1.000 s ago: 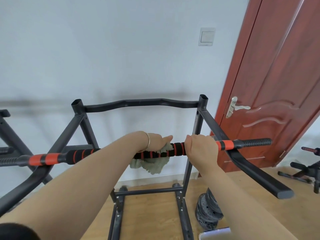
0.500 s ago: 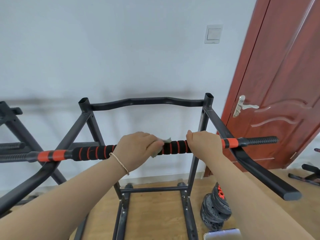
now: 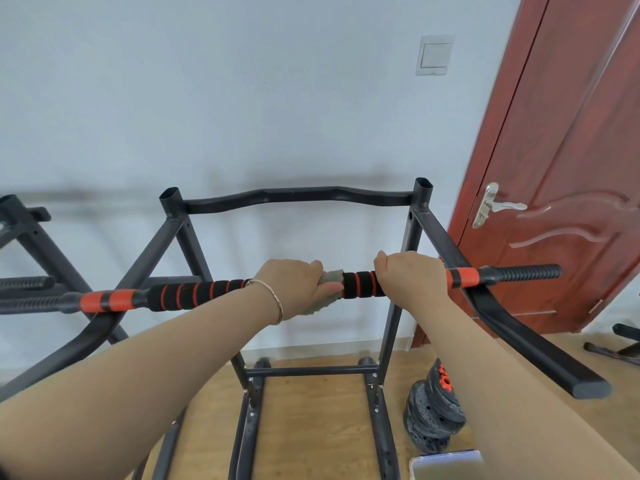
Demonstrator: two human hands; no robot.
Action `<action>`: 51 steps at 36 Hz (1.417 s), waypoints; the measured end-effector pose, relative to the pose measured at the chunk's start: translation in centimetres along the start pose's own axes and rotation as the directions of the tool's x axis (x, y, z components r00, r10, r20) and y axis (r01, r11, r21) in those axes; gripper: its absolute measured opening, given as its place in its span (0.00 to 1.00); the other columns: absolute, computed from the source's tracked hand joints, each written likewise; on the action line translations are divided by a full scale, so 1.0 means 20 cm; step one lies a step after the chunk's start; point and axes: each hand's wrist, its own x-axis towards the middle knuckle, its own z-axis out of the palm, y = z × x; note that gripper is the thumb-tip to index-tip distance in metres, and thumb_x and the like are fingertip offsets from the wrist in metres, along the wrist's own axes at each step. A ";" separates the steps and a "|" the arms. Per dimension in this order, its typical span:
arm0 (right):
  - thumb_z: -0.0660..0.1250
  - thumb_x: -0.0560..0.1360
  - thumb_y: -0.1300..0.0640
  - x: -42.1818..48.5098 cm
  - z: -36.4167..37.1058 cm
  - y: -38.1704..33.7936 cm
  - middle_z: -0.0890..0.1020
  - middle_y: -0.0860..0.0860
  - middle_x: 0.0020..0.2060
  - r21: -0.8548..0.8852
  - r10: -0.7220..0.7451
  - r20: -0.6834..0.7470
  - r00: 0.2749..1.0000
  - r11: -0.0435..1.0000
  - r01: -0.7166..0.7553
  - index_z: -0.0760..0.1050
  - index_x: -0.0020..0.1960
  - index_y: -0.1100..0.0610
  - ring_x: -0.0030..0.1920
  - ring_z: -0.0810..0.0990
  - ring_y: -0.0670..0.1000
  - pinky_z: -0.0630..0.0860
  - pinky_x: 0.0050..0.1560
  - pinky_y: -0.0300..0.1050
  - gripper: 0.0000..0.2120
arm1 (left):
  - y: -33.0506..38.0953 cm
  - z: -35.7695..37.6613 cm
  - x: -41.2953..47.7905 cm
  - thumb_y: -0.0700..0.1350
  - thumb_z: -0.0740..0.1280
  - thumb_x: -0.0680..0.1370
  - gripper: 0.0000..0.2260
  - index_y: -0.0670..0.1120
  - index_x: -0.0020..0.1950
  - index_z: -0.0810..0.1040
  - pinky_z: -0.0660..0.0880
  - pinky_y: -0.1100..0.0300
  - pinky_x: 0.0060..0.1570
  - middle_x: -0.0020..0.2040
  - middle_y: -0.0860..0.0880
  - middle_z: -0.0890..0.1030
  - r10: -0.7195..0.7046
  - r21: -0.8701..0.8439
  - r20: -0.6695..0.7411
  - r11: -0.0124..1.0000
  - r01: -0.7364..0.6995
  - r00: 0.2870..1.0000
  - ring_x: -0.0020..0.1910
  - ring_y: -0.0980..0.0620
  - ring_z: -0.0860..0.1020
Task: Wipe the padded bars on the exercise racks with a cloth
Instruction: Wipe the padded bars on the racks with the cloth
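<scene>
A black padded bar (image 3: 194, 295) with orange stripes lies across the two arms of a black steel rack (image 3: 298, 196). My left hand (image 3: 294, 285) wraps a grey-green cloth (image 3: 330, 277) around the middle of the bar, with cloth ends showing beside and below the fingers. My right hand (image 3: 410, 274) grips the padding just to the right, a short striped stretch of bar between the two hands. Orange collars and threaded ends stick out past both rack arms.
A second black rack (image 3: 24, 230) stands at the left edge. A stack of weight plates (image 3: 434, 414) leans on the wooden floor by the rack's right leg, with a clear plastic box (image 3: 446, 464) in front. A red door (image 3: 568, 188) is at the right, more bar parts beyond.
My left hand slid the cloth left along the bar and then back right toward the right hand. The hanging cloth is now mostly bunched under the hand. The right hand stayed put.
</scene>
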 end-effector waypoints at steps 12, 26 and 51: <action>0.60 0.80 0.59 0.02 0.04 0.00 0.72 0.51 0.35 -0.011 0.002 -0.058 0.998 1.000 -0.003 0.62 0.75 0.59 0.34 0.74 0.54 0.70 0.33 0.44 0.24 | -0.29 0.03 -0.10 0.46 0.62 0.80 0.06 0.46 0.54 0.67 0.77 0.55 0.38 0.39 0.50 0.74 0.006 0.273 0.107 0.961 -0.035 0.994 0.39 0.49 0.77; 0.63 0.75 0.63 0.04 0.01 0.00 0.73 0.50 0.36 -0.045 -0.012 -0.056 0.998 0.999 0.010 0.67 0.65 0.59 0.36 0.75 0.54 0.68 0.31 0.45 0.19 | -0.30 0.00 -0.10 0.60 0.53 0.82 0.16 0.50 0.53 0.74 0.74 0.56 0.46 0.44 0.52 0.79 0.029 -0.246 0.135 0.969 0.005 0.990 0.43 0.51 0.77; 0.60 0.75 0.67 0.10 -0.01 0.03 0.67 0.51 0.35 0.015 -0.085 0.050 0.995 0.996 0.085 0.67 0.58 0.59 0.39 0.72 0.55 0.69 0.37 0.48 0.13 | 0.04 0.07 0.02 0.65 0.50 0.81 0.24 0.47 0.61 0.70 0.70 0.56 0.39 0.53 0.51 0.79 -0.051 -0.012 -0.109 0.999 0.050 0.993 0.45 0.49 0.77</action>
